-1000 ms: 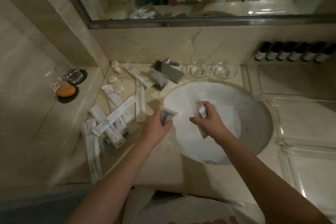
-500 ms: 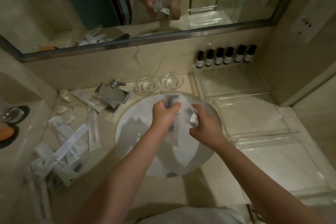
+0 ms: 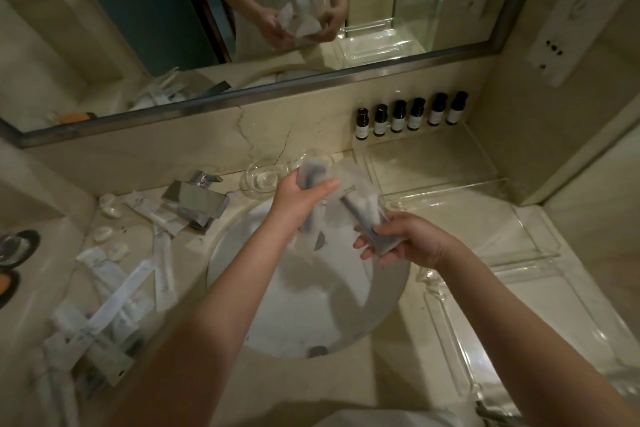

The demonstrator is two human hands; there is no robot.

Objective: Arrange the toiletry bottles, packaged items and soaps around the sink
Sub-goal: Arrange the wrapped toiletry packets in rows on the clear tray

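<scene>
**Step in hand: carrying two sachets across the sink to the right-hand trays**

Both hands are raised over the sink (image 3: 263,322), each holding one packaged item. The left hand (image 3: 299,196) has its grip wrapped around a translucent sachet (image 3: 311,168) with a dark item inside; fingers and thumb are closed on its lower half. The right hand (image 3: 401,241) pinches the lower end of a second sachet (image 3: 360,210), thumb on top, fingers loosely spread beneath. The two sachets lie just beside each other; whether they touch cannot be told.

Judged from the layout, the task is part done. Six small bottles (image 3: 408,114) stand in a row against the back wall at 1 o'clock. A loose pile of white packets (image 3: 114,295) and round soaps (image 3: 104,234) lies unsorted on the worktop (image 3: 294,392) at 9 o'clock. The clear trays (image 3: 485,184) at 3 o'clock hold nothing visible.

The next move probably calls for:
1. Carrying both sachets toward 2 o'clock.
2. Laying them flat and parallel in a tray.
3. Releasing one grip at a time.

Both forearms extend forward from 6 o'clock, with wrists angled inward.
</scene>
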